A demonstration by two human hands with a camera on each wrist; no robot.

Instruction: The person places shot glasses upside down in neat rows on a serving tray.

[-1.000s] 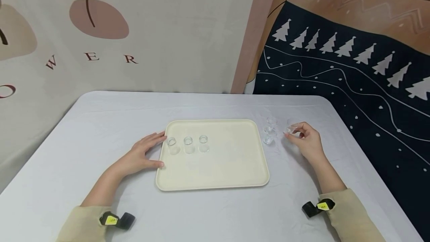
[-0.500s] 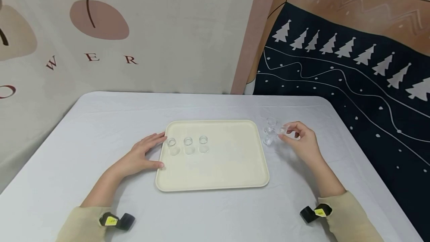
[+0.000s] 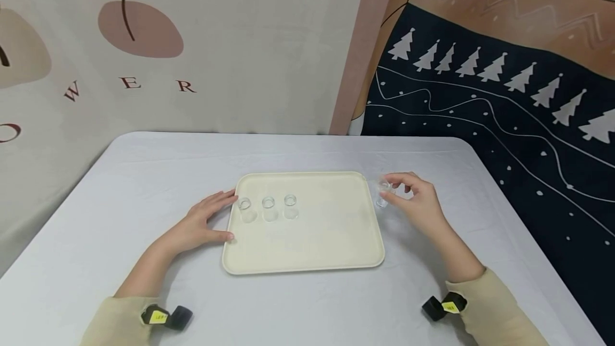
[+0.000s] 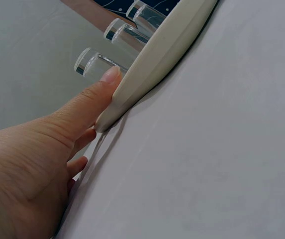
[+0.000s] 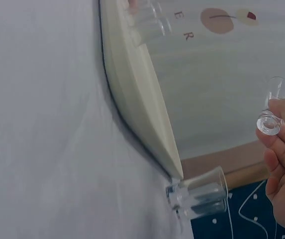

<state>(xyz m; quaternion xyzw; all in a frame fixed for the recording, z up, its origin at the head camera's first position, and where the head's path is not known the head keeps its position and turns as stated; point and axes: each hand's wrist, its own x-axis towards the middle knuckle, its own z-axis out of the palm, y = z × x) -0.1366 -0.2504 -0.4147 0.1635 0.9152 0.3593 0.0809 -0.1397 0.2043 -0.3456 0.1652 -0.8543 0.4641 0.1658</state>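
Note:
My right hand (image 3: 418, 204) pinches a small clear shot glass (image 5: 269, 122) between thumb and fingers, above the table just off the tray's right edge. The glass is tilted, its thick base facing the right wrist camera. Below it, a few more shot glasses (image 5: 202, 194) stand on the cloth close to the tray, partly hidden in the head view. My left hand (image 3: 198, 224) rests against the left edge of the cream tray (image 3: 331, 234), fingers extended, thumb on the rim. On the tray's left half, three shot glasses (image 3: 269, 210) stand in a row, thick ends upward.
A white cloth (image 3: 288, 308) covers the table. Behind it hang a pale printed curtain (image 3: 259, 41) and a dark cloth with white trees (image 3: 447, 89). Each sleeve carries a black wrist camera (image 3: 444, 306).
My right hand has moved left with the pinched shot glass, from the table's right side to above the standing glasses beside the tray. The left hand and the tray have stayed put.

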